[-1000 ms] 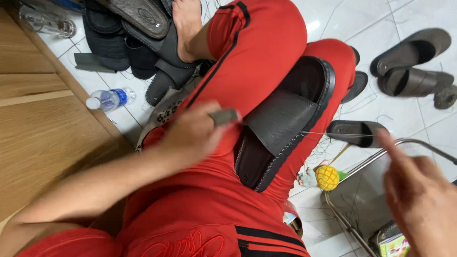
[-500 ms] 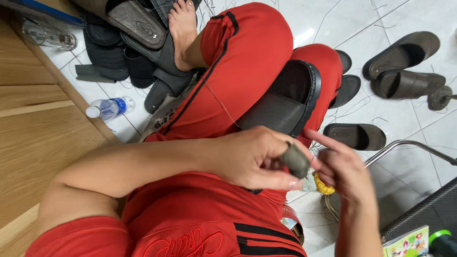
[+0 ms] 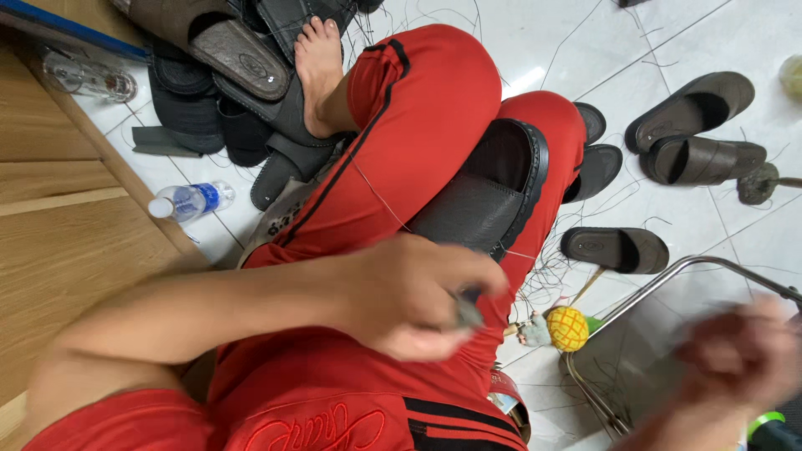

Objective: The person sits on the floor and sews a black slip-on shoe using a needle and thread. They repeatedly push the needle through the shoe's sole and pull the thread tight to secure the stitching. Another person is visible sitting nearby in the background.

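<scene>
Over the red-trousered lap, the left hand [image 3: 413, 296] pinches a small grey tool [image 3: 468, 313]. Just beyond it lies a dark slipper [image 3: 489, 192] on the knee, long axis running far-right. Blurred at the right, the right hand [image 3: 739, 359] seems loosely curled; I cannot tell its grip.

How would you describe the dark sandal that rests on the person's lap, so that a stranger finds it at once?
Start at the red trousers that fill the middle of the view. On the raised knee lies a dark sandal, just beyond the left hand. Unlike the other sandals, which lie on the white floor tiles, it alone rests on the legs.
</scene>
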